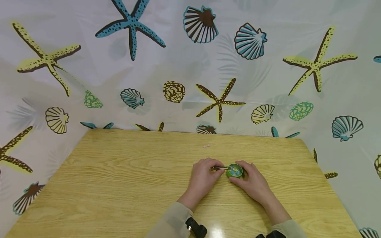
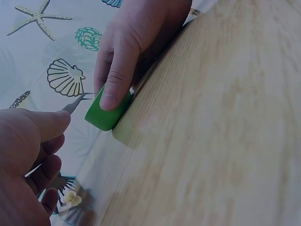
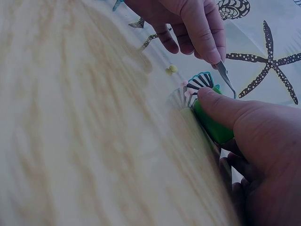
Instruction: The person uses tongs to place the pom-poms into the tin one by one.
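My left hand (image 1: 202, 177) pinches a pair of metal tweezers (image 1: 218, 168) between thumb and fingers. Their tips reach over the rim into a small green cup (image 1: 228, 175). Blue and yellow bits (image 1: 235, 171) lie inside it, too small to identify. From the right side my right hand (image 1: 254, 183) grips the cup, thumb on its near wall and fingers around the far side. In the left wrist view the green cup (image 2: 101, 117) looks tilted, and the bent tweezer tips (image 2: 83, 97) stand at its mouth. Whether the tips hold anything cannot be seen.
Two small pale beads (image 1: 206, 146) lie on the wooden table (image 1: 134, 172) beyond the hands. A yellowish bead (image 3: 173, 68) shows in the right wrist view. Behind the table's far edge hangs a cloth (image 1: 166, 66) printed with starfish and shells.
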Motion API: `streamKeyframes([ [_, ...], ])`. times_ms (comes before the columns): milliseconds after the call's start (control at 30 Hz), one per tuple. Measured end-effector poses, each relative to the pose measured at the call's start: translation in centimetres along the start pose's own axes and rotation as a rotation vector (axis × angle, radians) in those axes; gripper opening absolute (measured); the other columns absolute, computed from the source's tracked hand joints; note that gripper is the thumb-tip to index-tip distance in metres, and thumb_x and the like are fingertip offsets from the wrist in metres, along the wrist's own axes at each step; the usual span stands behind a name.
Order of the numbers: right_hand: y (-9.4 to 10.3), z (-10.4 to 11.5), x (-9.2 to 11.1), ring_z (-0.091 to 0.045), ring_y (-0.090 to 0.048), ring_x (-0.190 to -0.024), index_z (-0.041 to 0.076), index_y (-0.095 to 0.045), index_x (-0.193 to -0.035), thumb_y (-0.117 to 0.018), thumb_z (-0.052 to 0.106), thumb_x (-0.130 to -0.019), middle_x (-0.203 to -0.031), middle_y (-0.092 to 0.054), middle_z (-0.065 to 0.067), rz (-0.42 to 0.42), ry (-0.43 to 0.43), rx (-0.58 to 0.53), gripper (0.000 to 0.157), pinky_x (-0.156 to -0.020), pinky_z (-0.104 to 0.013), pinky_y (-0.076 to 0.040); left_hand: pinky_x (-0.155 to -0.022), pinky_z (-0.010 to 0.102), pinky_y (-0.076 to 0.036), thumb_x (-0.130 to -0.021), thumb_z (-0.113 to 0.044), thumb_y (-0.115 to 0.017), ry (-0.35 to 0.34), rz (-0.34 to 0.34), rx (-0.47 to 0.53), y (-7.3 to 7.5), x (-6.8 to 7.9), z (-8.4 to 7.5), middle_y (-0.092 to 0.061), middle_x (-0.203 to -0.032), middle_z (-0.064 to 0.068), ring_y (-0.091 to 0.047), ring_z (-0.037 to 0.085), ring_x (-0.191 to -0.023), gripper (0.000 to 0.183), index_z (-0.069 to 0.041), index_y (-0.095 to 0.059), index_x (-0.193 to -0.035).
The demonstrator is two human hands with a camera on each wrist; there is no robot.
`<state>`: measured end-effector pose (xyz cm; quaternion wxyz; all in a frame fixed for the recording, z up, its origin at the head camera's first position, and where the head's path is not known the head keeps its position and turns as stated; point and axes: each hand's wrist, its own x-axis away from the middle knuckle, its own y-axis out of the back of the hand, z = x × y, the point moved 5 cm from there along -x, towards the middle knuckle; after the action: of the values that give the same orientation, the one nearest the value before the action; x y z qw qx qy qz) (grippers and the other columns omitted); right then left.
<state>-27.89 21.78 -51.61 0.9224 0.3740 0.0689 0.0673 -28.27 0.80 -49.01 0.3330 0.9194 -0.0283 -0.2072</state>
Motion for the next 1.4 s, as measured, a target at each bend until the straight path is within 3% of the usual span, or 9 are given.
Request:
streamKeyframes([
  [433,0.0,0.1,0.1,-0.058,-0.024,-0.16,0.014,-0.061,-0.155,-0.085,0.048,-0.099,-0.161,-0.058,-0.016,-0.001,0.012,0.004,0.069,-0.124,-0.075,-0.024,-0.103,0.055,-0.05,-0.099,-0.023,-0.087,0.015,-0.017,0.012,0.3,-0.1,0.2,-0.08,-0.106,-0.007,-0.07,0.019,-0.1,0.011,-0.021,-0.086,-0.109],
  [733,0.1,0.0,0.0,-0.055,-0.025,-0.161,0.012,-0.06,-0.156,-0.086,0.047,-0.098,-0.161,-0.057,-0.017,-0.011,0.022,0.004,0.072,-0.127,-0.072,-0.023,-0.102,0.052,-0.051,-0.1,-0.021,-0.086,0.059,-0.074,0.067,2.3,-0.9,1.2,-0.08,-0.109,-0.005,-0.069,0.022,-0.104,0.011,-0.019,-0.085,-0.111],
  [1167,0.1,-0.1,-0.1,-0.058,-0.021,-0.161,0.014,-0.06,-0.157,-0.085,0.047,-0.098,-0.163,-0.055,-0.017,0.002,0.009,-0.005,0.072,-0.125,-0.075,-0.024,-0.094,0.049,-0.058,-0.1,-0.017,-0.086,0.135,-0.164,0.083,5.2,-2.4,4.6,-0.079,-0.111,-0.001,-0.07,0.027,-0.105,0.011,-0.016,-0.085,-0.111],
  [1400,0.1,-0.2,0.0,-0.058,-0.021,-0.161,0.015,-0.059,-0.157,-0.085,0.049,-0.098,-0.164,-0.053,-0.018,0.001,-0.005,-0.001,0.073,-0.124,-0.076,-0.025,-0.095,0.05,-0.06,-0.1,-0.017,-0.085,0.168,-0.16,0.089,5.9,-3.1,6.0,-0.08,-0.113,0.003,-0.073,0.027,-0.107,0.013,-0.014,-0.085,-0.113],
])
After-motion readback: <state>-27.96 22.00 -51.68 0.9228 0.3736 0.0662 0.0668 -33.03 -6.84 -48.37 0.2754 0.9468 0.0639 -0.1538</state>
